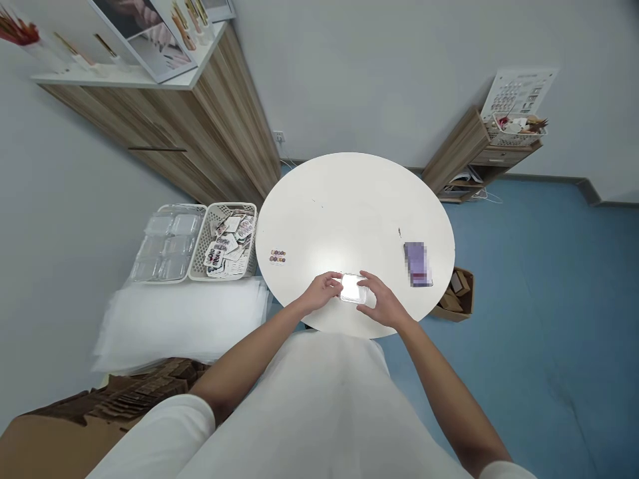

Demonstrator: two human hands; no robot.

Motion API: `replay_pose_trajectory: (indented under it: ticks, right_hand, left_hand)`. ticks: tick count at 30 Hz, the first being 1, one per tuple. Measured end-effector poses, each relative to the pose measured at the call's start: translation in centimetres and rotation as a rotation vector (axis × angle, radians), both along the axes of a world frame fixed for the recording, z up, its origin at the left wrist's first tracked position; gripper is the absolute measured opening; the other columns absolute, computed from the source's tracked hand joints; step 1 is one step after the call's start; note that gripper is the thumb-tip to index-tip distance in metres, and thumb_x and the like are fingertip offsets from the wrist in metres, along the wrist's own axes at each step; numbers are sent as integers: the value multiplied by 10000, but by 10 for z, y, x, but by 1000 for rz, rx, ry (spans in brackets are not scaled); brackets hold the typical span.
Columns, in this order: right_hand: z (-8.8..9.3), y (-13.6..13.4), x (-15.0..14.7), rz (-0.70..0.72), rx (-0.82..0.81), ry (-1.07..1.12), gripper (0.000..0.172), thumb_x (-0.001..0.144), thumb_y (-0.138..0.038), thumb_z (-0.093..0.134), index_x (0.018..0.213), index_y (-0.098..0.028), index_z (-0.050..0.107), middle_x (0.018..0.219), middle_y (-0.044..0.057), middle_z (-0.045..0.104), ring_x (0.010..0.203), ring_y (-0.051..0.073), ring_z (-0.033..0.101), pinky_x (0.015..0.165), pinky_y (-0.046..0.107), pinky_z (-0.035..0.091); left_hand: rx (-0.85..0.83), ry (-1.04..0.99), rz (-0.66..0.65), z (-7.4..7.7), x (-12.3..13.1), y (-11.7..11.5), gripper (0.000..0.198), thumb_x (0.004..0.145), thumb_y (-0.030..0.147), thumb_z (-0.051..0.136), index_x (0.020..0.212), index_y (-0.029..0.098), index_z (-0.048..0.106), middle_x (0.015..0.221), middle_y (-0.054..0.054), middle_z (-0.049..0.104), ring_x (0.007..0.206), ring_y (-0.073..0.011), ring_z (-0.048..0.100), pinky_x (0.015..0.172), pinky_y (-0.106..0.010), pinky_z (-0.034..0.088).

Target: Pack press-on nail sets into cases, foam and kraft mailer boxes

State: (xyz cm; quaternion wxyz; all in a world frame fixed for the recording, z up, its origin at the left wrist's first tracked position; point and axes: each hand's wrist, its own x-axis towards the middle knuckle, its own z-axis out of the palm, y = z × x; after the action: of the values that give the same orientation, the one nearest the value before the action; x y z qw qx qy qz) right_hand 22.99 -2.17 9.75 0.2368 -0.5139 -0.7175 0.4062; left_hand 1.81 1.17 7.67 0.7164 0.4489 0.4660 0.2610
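Note:
Near the front edge of the round white table [319, 199], a small clear plastic case [353, 290] catches bright glare, so its contents cannot be made out. My left hand [322, 292] grips its left side, thumb and fingers closed at the edge. Around the right side curve the fingers and thumb of my right hand [383, 303]. Left of the hands lies a small card of coloured nail-like pieces [277, 257]. A blurred purple flat item [418, 265] rests on the table's right side, with a tiny dark object [399, 232] above it.
Beside the table at left stand a white basket [194, 269] of printed cards and clear plastic trays [167, 246], with white sheets [184, 322] in front. A cardboard box [462, 313] sits on the floor at right. A wooden cabinet [229, 120] and small shelf [459, 156] stand behind.

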Motion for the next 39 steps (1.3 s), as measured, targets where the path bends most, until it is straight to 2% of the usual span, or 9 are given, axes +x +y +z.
replay_pose_trajectory:
  ticks: [2, 5, 7, 13, 23, 29, 35, 39]
  right_hand:
    - [0, 2, 0, -18, 0, 6, 495, 644, -241, 646, 1111, -271, 484, 1342, 74, 378, 1184, 257, 422, 919, 456, 394]
    - [-1, 3, 0, -29, -7, 29, 515, 623, -265, 670, 1103, -267, 483, 1320, 81, 401, 1191, 260, 409, 935, 462, 374]
    - [-2, 3, 0, -20, -21, 43, 519, 610, -281, 684, 1092, -267, 489, 1310, 83, 411, 1189, 262, 410, 941, 465, 366]
    - [-8, 0, 1, -33, -54, 132, 508, 608, -326, 697, 1076, -265, 511, 1314, 89, 394, 1188, 256, 406, 920, 437, 395]
    - [-24, -6, -1, -101, -132, 350, 502, 614, -369, 703, 1071, -251, 534, 1285, 106, 403, 1165, 241, 433, 904, 389, 431]
    - [-27, -5, -1, -135, -42, 323, 402, 599, -340, 705, 964, -234, 576, 1174, 112, 492, 1107, 256, 477, 819, 374, 468]
    - [-25, -2, 2, -133, 44, 293, 405, 557, -329, 728, 922, -224, 586, 1117, 118, 526, 1055, 270, 510, 735, 359, 483]
    - [-27, -2, 2, -139, 61, 334, 416, 547, -315, 734, 925, -223, 586, 1119, 119, 521, 1051, 270, 514, 745, 365, 483]
  left_hand:
    - [49, -1, -40, 0, -3, -1, 498, 655, 339, 672, 1108, 201, 519, 926, -58, 573, 785, -134, 569, 775, -339, 425]
    - [142, 40, -77, -1, -6, -3, 874, 481, 250, 790, 1258, 278, 389, 1084, -76, 505, 851, -142, 544, 809, -345, 412]
    - [203, 85, -94, -1, -6, -4, 1021, 426, 229, 814, 1310, 304, 308, 1100, -71, 490, 842, -134, 531, 827, -351, 404]
    - [229, 97, -164, 0, 0, -4, 839, 519, 286, 773, 1266, 233, 394, 975, -50, 530, 743, -105, 517, 786, -333, 429]
    - [154, -59, -70, -9, 8, -17, 819, 541, 258, 770, 1261, 221, 382, 1004, -64, 534, 831, -145, 557, 764, -330, 444]
    - [84, -152, -24, -9, 14, -21, 797, 546, 243, 771, 1248, 217, 394, 997, -64, 517, 863, -157, 553, 770, -337, 445]
    - [74, -198, 6, -4, 17, -23, 818, 525, 227, 784, 1248, 234, 401, 1010, -62, 502, 864, -154, 548, 769, -332, 443]
    - [67, -227, 23, -2, 19, -25, 805, 526, 228, 784, 1240, 249, 415, 1061, -77, 493, 910, -172, 537, 769, -333, 444]
